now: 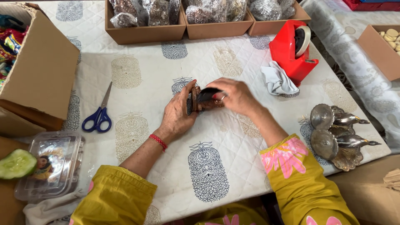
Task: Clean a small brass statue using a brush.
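Centre of frame: left hand [178, 114] and right hand [234, 96] grasping small brown packet [203, 100]; blue-handled scissors [98, 116] and red tape dispenser [291, 51] untouched on worktop [137, 83].

bright even light | soft shadows | hands slightly blurred | edges bend outward

On the printed white tablecloth [137, 62] lie blue-handled scissors [98, 116], a red tape dispenser [291, 52] with a crumpled white cloth [277, 81] beside it, and silver bird-shaped dishes [335, 135]. Three cardboard trays [146, 32] hold wrapped packets. A clear plastic box [52, 164] stands near a cucumber slice [16, 163].
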